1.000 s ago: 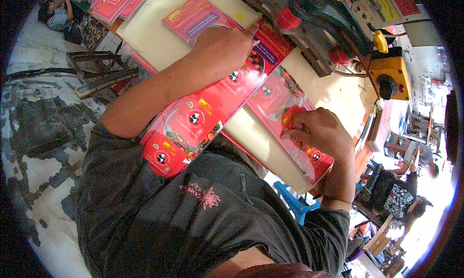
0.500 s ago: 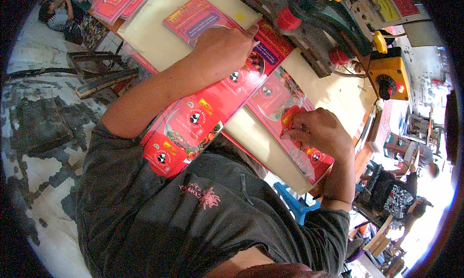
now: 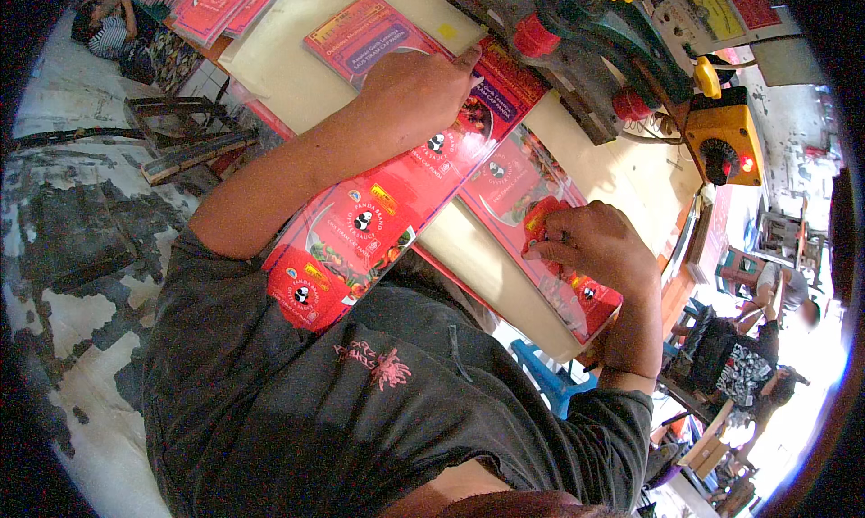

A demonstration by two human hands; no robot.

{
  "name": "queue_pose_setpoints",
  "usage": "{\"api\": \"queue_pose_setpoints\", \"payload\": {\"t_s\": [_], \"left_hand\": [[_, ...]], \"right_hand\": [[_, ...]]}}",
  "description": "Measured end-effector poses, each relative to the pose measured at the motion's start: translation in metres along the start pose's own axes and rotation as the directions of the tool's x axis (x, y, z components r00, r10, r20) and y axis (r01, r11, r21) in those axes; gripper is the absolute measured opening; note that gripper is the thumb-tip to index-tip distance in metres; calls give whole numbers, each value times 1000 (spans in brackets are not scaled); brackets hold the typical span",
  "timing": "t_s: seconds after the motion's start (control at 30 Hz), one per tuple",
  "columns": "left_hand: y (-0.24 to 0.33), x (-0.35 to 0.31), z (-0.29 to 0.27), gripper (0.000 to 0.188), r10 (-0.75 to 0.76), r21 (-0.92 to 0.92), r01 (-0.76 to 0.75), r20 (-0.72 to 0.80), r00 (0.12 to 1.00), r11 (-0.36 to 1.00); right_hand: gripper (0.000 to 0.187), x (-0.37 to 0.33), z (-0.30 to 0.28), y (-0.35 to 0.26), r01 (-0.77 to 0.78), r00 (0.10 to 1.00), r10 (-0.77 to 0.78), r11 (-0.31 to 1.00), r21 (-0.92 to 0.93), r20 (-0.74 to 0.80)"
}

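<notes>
My left hand lies over the upper part of a long glossy red printed plastic strip, at the jaw side of a bench sealing machine. Its fingers are bent and closed at the strip's far edge, one finger stretched toward the machine. The strip slants down over my lap. My right hand rests on a second red printed strip to the right. Its fingers are curled together beside a small bunched red part. What lies between those fingertips is hidden.
Under the strips is a cream tabletop. Another printed packet lies beyond my left hand, and red stacks stand far left. A yellow control box with a black knob is at right. A blue stool shows below the table.
Both my hands and the strips have stayed in place. In the background, the people at far left and far right have shifted slightly.
</notes>
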State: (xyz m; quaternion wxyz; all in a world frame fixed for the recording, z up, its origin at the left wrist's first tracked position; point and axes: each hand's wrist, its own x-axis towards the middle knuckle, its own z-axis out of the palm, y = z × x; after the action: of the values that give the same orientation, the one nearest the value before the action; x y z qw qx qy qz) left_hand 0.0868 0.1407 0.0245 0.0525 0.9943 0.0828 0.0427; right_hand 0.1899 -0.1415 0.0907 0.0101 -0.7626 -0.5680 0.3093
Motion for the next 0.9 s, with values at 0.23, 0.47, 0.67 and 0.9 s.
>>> {"api": "queue_pose_setpoints", "payload": {"t_s": [0.23,0.47,0.67,0.9], "left_hand": [[1,-1,-3,48,18,-1,-18,28,999,1000],[0,-1,-7,51,-9,-33,11,57,998,999],[2,0,-6,50,-26,-49,28,35,999,998],[-3,1,4,46,7,-11,-7,40,999,1000]], "right_hand": [[41,-1,0,-2,-5,1000,5,1000,-8,-18],[43,0,3,5,37,998,-37,999,-4,-52],[45,0,-4,-6,-53,998,53,999,2,20],[46,-1,-1,-4,-18,1000,18,1000,-5,1]]}}
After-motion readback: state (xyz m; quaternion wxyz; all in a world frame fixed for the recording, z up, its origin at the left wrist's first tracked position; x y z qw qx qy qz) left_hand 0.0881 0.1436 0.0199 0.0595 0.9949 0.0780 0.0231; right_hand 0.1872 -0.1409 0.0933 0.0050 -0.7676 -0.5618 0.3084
